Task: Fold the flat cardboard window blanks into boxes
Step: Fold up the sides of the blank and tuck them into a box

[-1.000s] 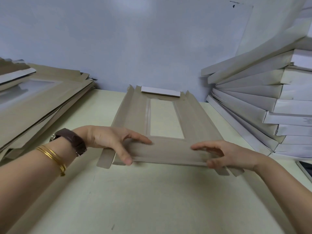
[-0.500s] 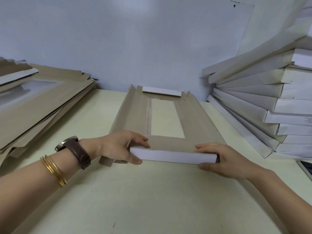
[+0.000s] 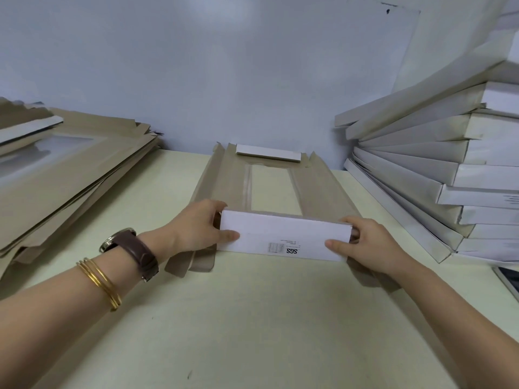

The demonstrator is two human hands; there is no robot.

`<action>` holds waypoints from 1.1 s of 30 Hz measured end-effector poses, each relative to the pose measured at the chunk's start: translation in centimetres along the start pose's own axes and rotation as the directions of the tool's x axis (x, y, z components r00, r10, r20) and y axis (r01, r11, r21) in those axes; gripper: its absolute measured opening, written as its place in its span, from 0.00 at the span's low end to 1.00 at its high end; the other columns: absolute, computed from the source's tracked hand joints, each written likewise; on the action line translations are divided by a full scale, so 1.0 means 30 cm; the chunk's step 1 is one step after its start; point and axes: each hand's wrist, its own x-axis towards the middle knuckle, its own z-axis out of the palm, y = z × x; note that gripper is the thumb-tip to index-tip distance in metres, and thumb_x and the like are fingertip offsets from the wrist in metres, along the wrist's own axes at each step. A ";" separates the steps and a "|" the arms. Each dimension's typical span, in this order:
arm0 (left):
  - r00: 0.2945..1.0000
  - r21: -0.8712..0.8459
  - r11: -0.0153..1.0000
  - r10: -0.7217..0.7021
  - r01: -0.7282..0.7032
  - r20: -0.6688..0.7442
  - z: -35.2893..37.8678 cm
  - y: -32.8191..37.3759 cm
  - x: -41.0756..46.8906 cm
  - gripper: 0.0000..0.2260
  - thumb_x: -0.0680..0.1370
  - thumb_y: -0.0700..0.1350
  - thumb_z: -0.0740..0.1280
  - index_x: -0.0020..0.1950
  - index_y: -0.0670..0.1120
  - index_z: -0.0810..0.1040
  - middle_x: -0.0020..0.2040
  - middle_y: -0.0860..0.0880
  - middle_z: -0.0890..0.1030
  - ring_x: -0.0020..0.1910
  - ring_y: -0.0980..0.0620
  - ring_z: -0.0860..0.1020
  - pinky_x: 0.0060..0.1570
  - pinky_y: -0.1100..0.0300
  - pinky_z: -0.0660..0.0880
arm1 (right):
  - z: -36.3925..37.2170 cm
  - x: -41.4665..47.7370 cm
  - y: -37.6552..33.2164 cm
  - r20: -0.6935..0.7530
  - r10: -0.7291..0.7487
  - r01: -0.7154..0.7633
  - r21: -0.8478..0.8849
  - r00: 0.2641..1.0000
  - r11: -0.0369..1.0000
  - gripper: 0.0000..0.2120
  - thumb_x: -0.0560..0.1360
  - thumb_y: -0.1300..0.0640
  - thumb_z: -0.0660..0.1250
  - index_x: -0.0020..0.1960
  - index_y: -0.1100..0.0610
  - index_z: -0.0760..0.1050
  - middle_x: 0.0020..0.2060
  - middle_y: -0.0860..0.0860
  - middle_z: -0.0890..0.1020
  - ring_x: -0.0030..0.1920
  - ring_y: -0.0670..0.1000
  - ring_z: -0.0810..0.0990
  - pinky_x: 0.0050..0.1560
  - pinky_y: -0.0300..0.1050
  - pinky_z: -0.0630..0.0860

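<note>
A brown cardboard window blank lies flat on the pale table, its clear window in the middle. Its near end flap stands folded up, showing a white face with small print. My left hand grips the flap's left end, thumb on the white face and fingers behind. My right hand grips the right end the same way. The far end flap is also folded up, white side toward me. The side flaps lie flat.
A pile of flat brown window blanks lies on the left. A leaning stack of folded white boxes stands on the right. A wall runs close behind the table. A dark flat object lies at the right edge.
Both hands have folded the near end flap up from flat, so its white printed face now stands tall toward me. The blank itself has stayed in place.
</note>
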 end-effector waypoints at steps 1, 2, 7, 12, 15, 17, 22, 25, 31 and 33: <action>0.999 0.018 1.000 -0.007 0.007 -0.033 0.007 -0.001 0.002 0.10 0.72 0.48 0.74 0.48 0.50 0.76 0.43 0.51 0.82 0.41 0.53 0.79 0.41 0.61 0.75 | 0.005 0.005 0.000 -0.016 0.008 -0.008 -0.014 1.000 1.000 0.15 0.68 0.53 0.77 0.53 0.51 0.78 0.43 0.47 0.85 0.43 0.45 0.83 0.43 0.42 0.78; 0.998 0.032 0.999 -0.007 0.009 -0.057 0.015 0.000 0.002 0.11 0.72 0.48 0.73 0.50 0.50 0.75 0.44 0.50 0.81 0.41 0.52 0.79 0.41 0.61 0.75 | 0.012 0.008 0.000 -0.031 0.009 -0.010 -0.030 0.999 1.000 0.15 0.68 0.52 0.76 0.53 0.51 0.78 0.43 0.46 0.84 0.42 0.43 0.82 0.41 0.38 0.76; 0.997 0.162 0.986 0.051 -0.042 -0.056 0.071 -0.004 0.002 0.24 0.76 0.47 0.67 0.71 0.47 0.64 0.66 0.48 0.71 0.61 0.48 0.73 0.59 0.56 0.71 | 0.052 0.013 -0.012 -0.057 -0.006 -0.004 -0.174 0.998 0.985 0.31 0.72 0.51 0.73 0.71 0.55 0.67 0.59 0.51 0.76 0.55 0.49 0.76 0.55 0.41 0.71; 0.971 0.485 0.848 0.239 -0.212 0.006 0.126 0.017 -0.008 0.25 0.79 0.43 0.58 0.76 0.47 0.60 0.76 0.49 0.60 0.75 0.50 0.57 0.74 0.51 0.52 | 0.103 -0.024 -0.052 -0.052 -0.138 0.113 -0.337 0.989 0.935 0.27 0.77 0.58 0.64 0.74 0.55 0.61 0.71 0.51 0.66 0.71 0.52 0.60 0.68 0.45 0.60; 0.959 0.582 0.766 0.265 -0.273 0.101 0.189 0.053 -0.007 0.24 0.82 0.48 0.53 0.78 0.45 0.55 0.78 0.49 0.56 0.78 0.51 0.51 0.75 0.51 0.42 | 0.165 -0.028 -0.104 0.040 -0.266 0.258 -0.427 0.963 0.867 0.22 0.80 0.62 0.57 0.73 0.61 0.62 0.71 0.56 0.66 0.73 0.56 0.59 0.72 0.44 0.54; 0.967 0.576 0.778 0.217 -0.253 0.131 0.231 0.083 -0.002 0.26 0.84 0.52 0.48 0.79 0.42 0.50 0.79 0.46 0.51 0.78 0.50 0.48 0.75 0.54 0.41 | 0.222 -0.031 -0.148 0.116 -0.228 0.255 -0.371 0.967 0.893 0.24 0.83 0.52 0.52 0.76 0.61 0.58 0.76 0.55 0.60 0.77 0.53 0.52 0.75 0.43 0.48; 0.958 0.528 0.804 0.181 -0.274 0.222 0.271 0.134 0.031 0.27 0.83 0.51 0.46 0.79 0.43 0.41 0.80 0.46 0.44 0.78 0.49 0.43 0.76 0.52 0.44 | 0.319 -0.022 -0.218 0.248 -0.176 0.227 -0.192 0.953 0.955 0.29 0.83 0.46 0.46 0.79 0.59 0.46 0.79 0.51 0.47 0.78 0.46 0.41 0.75 0.40 0.38; 0.941 0.579 0.755 0.145 -0.306 0.307 0.275 0.135 0.045 0.28 0.83 0.51 0.46 0.79 0.43 0.38 0.79 0.45 0.41 0.78 0.47 0.41 0.76 0.50 0.46 | 0.325 -0.009 -0.225 0.338 -0.123 0.191 -0.175 0.933 0.966 0.30 0.83 0.45 0.43 0.79 0.59 0.41 0.79 0.50 0.43 0.77 0.45 0.39 0.76 0.43 0.39; 0.934 0.528 0.809 0.070 -0.258 0.350 0.276 0.140 0.052 0.28 0.83 0.51 0.47 0.79 0.45 0.38 0.79 0.45 0.39 0.78 0.47 0.39 0.76 0.49 0.45 | 0.314 0.002 -0.225 0.437 -0.079 0.181 -0.198 0.896 0.963 0.30 0.83 0.44 0.41 0.79 0.57 0.38 0.78 0.49 0.41 0.77 0.44 0.38 0.77 0.45 0.40; 0.934 0.517 0.819 0.061 -0.248 0.351 0.273 0.140 0.052 0.28 0.83 0.51 0.46 0.79 0.45 0.37 0.79 0.46 0.39 0.78 0.48 0.39 0.76 0.50 0.44 | 0.309 0.003 -0.221 0.443 -0.089 0.202 -0.214 0.892 0.956 0.30 0.83 0.44 0.41 0.79 0.57 0.39 0.79 0.49 0.42 0.77 0.45 0.39 0.77 0.45 0.40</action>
